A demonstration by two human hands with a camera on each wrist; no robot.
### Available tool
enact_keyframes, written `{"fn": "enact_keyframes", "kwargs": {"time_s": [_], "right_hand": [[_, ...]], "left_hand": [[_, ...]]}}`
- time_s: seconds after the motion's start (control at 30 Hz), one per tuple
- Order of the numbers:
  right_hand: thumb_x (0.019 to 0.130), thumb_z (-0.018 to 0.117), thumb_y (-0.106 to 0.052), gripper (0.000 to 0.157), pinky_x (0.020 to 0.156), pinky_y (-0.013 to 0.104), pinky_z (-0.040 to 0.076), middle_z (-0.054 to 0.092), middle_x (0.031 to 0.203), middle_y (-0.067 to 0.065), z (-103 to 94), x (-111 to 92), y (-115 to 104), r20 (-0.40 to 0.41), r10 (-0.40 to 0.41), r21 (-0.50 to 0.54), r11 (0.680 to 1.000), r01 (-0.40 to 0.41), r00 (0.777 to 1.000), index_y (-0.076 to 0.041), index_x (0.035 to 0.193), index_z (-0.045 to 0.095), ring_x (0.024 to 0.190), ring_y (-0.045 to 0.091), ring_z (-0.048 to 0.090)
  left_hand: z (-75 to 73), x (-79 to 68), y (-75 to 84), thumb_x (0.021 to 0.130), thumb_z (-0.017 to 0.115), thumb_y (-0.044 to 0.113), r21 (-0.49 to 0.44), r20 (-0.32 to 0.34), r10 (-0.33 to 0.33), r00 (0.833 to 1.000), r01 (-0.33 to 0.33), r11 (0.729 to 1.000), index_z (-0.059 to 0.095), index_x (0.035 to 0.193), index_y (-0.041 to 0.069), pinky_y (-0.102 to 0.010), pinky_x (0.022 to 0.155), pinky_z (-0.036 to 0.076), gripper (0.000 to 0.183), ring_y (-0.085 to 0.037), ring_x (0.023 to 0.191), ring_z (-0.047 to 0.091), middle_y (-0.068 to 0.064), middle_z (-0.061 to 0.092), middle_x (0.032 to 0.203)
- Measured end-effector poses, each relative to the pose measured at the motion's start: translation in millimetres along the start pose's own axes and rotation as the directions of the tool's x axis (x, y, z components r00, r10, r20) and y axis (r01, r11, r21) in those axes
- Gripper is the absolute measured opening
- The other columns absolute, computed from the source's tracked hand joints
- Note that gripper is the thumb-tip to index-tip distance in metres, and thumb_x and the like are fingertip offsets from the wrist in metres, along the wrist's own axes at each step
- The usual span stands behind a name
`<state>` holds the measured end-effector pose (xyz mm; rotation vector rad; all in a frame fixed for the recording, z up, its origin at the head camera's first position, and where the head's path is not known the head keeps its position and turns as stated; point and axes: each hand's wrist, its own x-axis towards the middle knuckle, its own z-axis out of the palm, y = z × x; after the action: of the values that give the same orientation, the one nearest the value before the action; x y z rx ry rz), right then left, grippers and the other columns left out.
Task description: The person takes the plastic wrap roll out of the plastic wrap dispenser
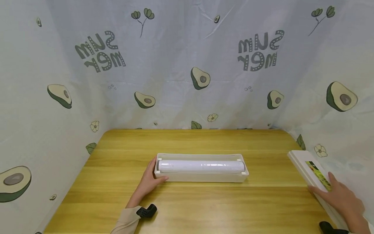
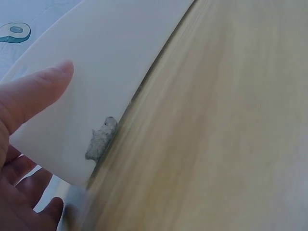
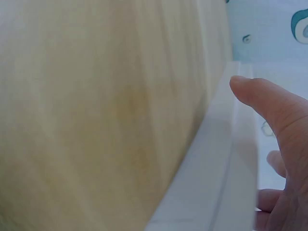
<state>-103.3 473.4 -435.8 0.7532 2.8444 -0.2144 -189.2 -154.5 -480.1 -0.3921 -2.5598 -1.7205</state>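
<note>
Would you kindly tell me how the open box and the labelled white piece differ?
The open box lies crosswise on the table; the labelled piece slants along its right edge. The box holds a roll; the piece bears a green label. The left hand grips the box, the right hand the piece. Both are long and white.

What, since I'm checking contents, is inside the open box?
Inside the box, a white roll lies lengthwise, with small white tabs near its ends. The floor beneath the roll is hidden.
</note>
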Motion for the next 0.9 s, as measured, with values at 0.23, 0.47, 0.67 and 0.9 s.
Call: {"fn": "enact_keyframes", "kwargs": {"time_s": [0.23,0.47,0.67,0.9], "right_hand": [[0.082,0.051,-0.067,0.113,0.071,0.060,0.041,0.028,0.130,0.046,-10.4,-4,-10,-0.196,-0.183,-0.002,0.982,0.186,0.963,0.008,0.145,-0.006,0.102,0.059,0.041],[0.082,0.053,-0.066,0.110,0.079,0.064,0.039,0.026,0.136,0.043,-16.6,-9,-27,-0.255,-0.224,0.005,0.973,0.232,0.941,0.005,0.146,-0.001,0.110,0.059,0.037],[0.082,0.053,-0.065,0.109,0.084,0.066,0.037,0.028,0.136,0.042,-18.9,-9,-37,-0.286,-0.247,-0.001,0.966,0.258,0.926,0.004,0.147,0.001,0.113,0.059,0.036],[0.082,0.054,-0.064,0.106,0.082,0.065,0.037,0.031,0.136,0.042,-18.6,-8,-43,-0.293,-0.286,0.020,0.952,0.305,0.912,0.003,0.148,0.004,0.111,0.059,0.037]], "left_hand": [[-2.4,0.8,8.1,0.074,0.079,0.020,0.041,0.016,-0.013,1.000,0.013,0.999,0.018,0.150,0.008,-0.055,0.111,0.027,0.099,-0.036,0.134,0.036,-0.019,0.032,0.148],[-2.3,-1.5,8.6,0.075,0.079,0.022,0.061,0.023,-0.007,1.000,0.006,0.998,0.018,0.150,0.007,-0.056,0.111,0.027,0.098,-0.037,0.133,0.036,-0.020,0.033,0.148],[-4.7,-1.7,8.8,0.076,0.078,0.023,0.078,0.021,-0.009,1.000,0.007,0.997,0.018,0.149,0.002,-0.059,0.111,0.023,0.097,-0.041,0.137,0.030,-0.022,0.028,0.150],[-6.6,-3.3,11.6,0.076,0.078,0.026,0.117,0.025,-0.022,0.999,0.019,0.993,0.018,0.148,-0.002,-0.060,0.112,0.019,0.098,-0.042,0.141,0.022,-0.023,0.024,0.153]]}}
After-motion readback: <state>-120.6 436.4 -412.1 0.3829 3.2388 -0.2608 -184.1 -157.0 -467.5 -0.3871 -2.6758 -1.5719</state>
